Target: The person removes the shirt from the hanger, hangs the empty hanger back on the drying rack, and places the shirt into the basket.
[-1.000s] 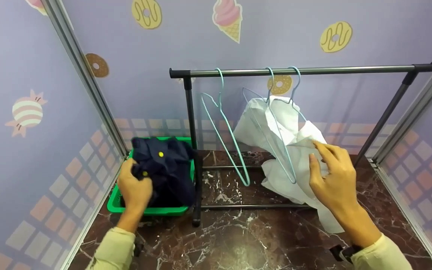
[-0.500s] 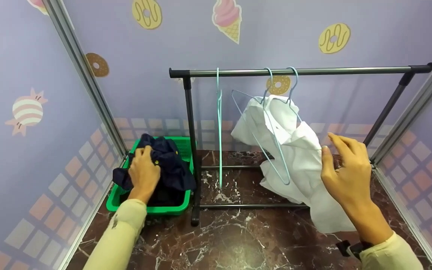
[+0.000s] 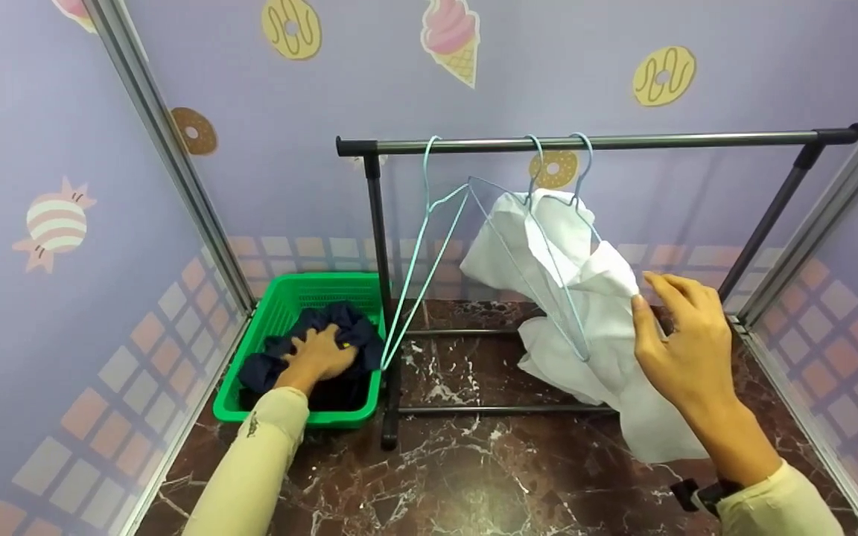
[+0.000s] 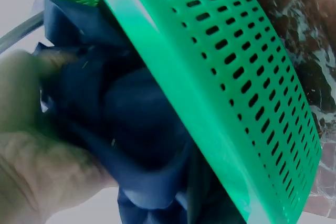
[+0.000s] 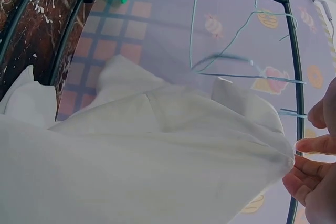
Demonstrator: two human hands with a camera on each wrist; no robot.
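Note:
My left hand (image 3: 321, 353) rests with spread fingers on a crumpled navy garment (image 3: 354, 324) inside the green basket (image 3: 280, 290). A yellow spot shows on the cloth beside the fingers. In the left wrist view the navy garment (image 4: 142, 114) bulges along the basket rim, and the blurred hand hides part of it. A white garment (image 3: 600, 313) hangs crookedly from the rightmost pale blue hanger (image 3: 584, 160). At its right shoulder my right hand (image 3: 686, 342) has thumb and fingers apart. The right wrist view shows the fingertips at the white garment's corner (image 5: 283, 163).
A black clothes rack with a metal rail (image 3: 697, 140) spans the booth. Two bare hangers hang on it, a left hanger (image 3: 418, 246) near the basket and a middle hanger (image 3: 559, 275) before the white garment. Marbled floor (image 3: 466, 476) lies below, with printed walls around.
My left hand has moved the navy garment lower into the basket, and its fingers have spread. The left hanger has swung round. My right hand has drawn slightly right from the white garment.

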